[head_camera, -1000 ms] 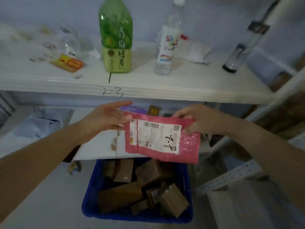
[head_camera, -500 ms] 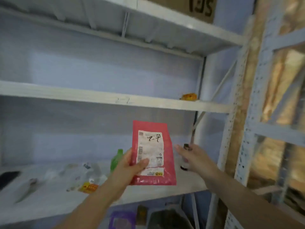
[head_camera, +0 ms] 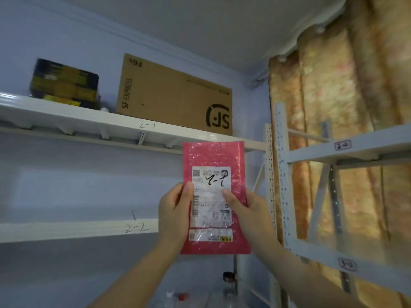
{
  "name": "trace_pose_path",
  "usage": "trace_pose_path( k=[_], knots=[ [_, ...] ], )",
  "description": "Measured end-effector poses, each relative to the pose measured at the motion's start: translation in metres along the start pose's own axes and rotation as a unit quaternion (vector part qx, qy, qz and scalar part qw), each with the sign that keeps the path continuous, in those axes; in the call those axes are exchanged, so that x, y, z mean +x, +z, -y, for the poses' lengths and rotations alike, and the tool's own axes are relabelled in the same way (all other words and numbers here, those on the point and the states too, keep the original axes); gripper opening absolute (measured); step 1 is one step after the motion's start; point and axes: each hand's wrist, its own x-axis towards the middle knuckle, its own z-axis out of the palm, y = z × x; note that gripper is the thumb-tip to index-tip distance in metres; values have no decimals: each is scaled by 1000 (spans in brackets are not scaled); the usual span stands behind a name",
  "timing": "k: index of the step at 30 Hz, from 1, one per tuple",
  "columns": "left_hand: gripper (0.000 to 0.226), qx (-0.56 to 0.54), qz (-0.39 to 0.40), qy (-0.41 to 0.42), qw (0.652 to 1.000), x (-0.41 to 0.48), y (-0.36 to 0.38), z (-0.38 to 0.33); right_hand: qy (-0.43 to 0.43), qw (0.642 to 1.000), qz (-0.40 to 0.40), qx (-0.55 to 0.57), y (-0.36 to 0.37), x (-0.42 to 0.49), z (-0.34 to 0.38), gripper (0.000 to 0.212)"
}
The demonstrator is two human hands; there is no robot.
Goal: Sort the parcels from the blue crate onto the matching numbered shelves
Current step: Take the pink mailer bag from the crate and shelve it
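Now right hand (head_camera: 249, 210) joins left hand (head_camera: 175, 214) gripping pink parcel (head_camera: 213, 156); cardboard box (head_camera: 173, 96) on shelf 2-1 (head_camera: 89, 116)

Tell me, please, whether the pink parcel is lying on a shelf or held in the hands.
Held: the left hand and right hand grip the pink parcel upright by its sides, in mid-air.

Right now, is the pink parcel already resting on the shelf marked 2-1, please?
No, the left hand and right hand hold the pink parcel in the air, off the 2-1 shelf.
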Motion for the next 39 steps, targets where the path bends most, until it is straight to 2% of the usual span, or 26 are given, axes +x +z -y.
trace_pose_path(
  k=[3,5,6,7,8,9,10,11,12,13,14,15,17,18,19,21,22,23,25,26,27,30,32,34,36,39],
  knots=[
    [32,-18,-2,37,999,17,22,-17,-18,1000,-3,7,-19,14,22,19],
    [20,-27,-5,50,998,26,35,-26,-9,1000,13,-14,-36,22,35,14],
    [27,-14,-7,56,998,28,39,-29,-14,997,20,-77,-47,28,39,14],
    [52,44,-25,93,994,30,44,-32,-31,979,39,-196,-61,37,41,15],
    [75,143,-38,174,973,33,47,-33,-54,934,77,-344,-71,45,47,17],
    [86,257,-34,284,923,37,49,-31,-74,865,121,-482,-79,53,53,19],
    [85,356,-4,384,852,39,55,-34,-87,801,160,-571,-87,59,59,18],
    [77,423,54,436,793,40,60,-39,-96,765,190,-608,-91,63,65,14],
    [66,461,120,435,764,41,66,-43,-103,742,209,-628,-94,66,71,13],
    [52,466,173,396,772,39,71,-48,-122,727,207,-644,-97,68,76,17],
    [38,448,198,337,804,37,75,-50,-157,719,176,-653,-100,68,78,23],
    [28,399,203,265,854,36,78,-52,-207,719,109,-655,-105,67,77,29],
    [19,253,157,145,944,34,80,-54,-269,726,-77,-628,-111,60,69,48],
    [19,167,127,85,974,32,80,-53,-247,754,-147,-591,-112,53,66,61],
    [18,86,103,26,991,30,79,-52,-184,802,-181,-539,-113,48,61,72],
    [18,-54,85,-80,992,24,79,-53,-4,906,-163,-390,-110,39,50,88],
    [18,-116,83,-126,982,21,80,-56,64,942,-130,-302,-108,35,45,87],
    [15,-166,82,-162,969,18,81,-60,106,964,-106,-218,-106,32,42,79],
    [11,-229,84,-207,947,13,83,-66,101,983,-98,-118,-104,26,40,42],
    [11,-248,87,-218,940,10,84,-68,70,985,-110,-113,-104,23,42,23],
    [12,-256,91,-219,937,8,85,-69,41,985,-122,-119,-103,20,45,17],
    [17,-209,105,-173,957,-3,86,-70,-5,977,-155,-146,-103,13,50,19],
    [21,-105,121,-78,984,-11,83,-64,-12,969,-176,-172,-105,7,49,19],
    [21,-6,114,15,993,-20,81,-55,-15,965,-197,-173,-109,2,47,17],
    [20,26,77,51,995,-29,83,-47,-26,963,-201,-178,-109,-9,47,18],
    [17,29,48,63,996,-42,90,-37,-43,946,-215,-240,-109,-22,38,21]
  ],
)
